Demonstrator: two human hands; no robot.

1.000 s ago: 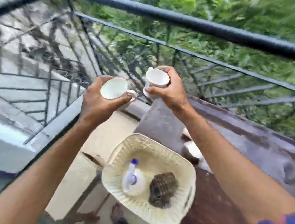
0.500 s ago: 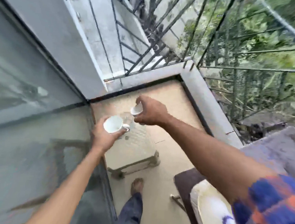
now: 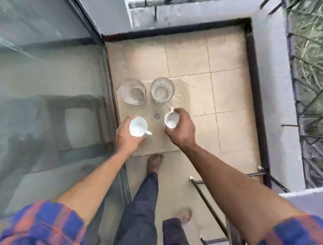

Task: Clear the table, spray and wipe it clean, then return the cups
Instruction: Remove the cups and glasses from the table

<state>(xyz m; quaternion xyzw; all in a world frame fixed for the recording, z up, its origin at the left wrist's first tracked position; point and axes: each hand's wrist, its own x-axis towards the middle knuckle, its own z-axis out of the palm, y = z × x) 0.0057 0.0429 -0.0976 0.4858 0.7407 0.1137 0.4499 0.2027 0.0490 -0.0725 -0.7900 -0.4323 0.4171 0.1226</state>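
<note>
My left hand (image 3: 128,137) grips the left cup (image 3: 138,126) from the outer side, fingers curled round its wall. This white cup stands with its mouth up toward me, its axis roughly vertical, and its handle points right, toward my other hand.

My right hand (image 3: 183,132) grips the right cup (image 3: 171,120) from the right side, thumb and fingers wrapped round the body. Its mouth also faces up. Its handle points away from me, toward the glasses.

Both cups are over the near half of the low beige stool (image 3: 164,144), well apart from each other. I cannot tell whether either base touches the surface.

On the far half of the stool stand two clear glasses, upright and side by side: the left glass (image 3: 133,92) and the right glass (image 3: 162,90). The right cup is just beside the right glass.

The stool sits on the tiled floor (image 3: 221,59), against the glass door (image 3: 44,73). My bare foot (image 3: 155,161) is at the stool's near edge.
</note>
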